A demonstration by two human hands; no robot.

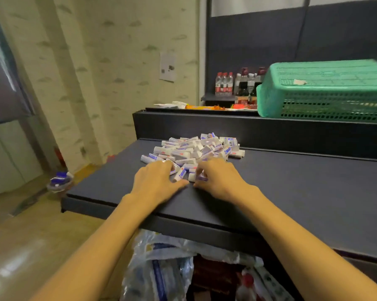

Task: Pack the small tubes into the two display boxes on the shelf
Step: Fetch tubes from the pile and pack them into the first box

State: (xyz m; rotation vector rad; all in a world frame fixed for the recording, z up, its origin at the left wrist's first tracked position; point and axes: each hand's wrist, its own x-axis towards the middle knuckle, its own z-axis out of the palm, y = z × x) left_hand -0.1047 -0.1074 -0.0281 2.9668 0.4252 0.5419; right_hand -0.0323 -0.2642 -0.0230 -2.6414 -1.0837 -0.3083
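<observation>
Dark matte shelf top (292,192) carries a heap of small white-and-blue tubes (194,148). Left hand (157,181) and right hand (220,179) sit at the heap's near edge, fingers curled among the nearest tubes; grip unclear.

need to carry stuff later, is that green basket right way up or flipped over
Flipped over. The green basket rests on the upper shelf with its flat base facing up and its wider rim down.

No words or numbers can be read here. The small tubes (194,149) have blue and red marks on them, but the letters are too blurry to make out. The paper sheet (167,66) on the wall has tiny print and a small square, too small to read.
</observation>
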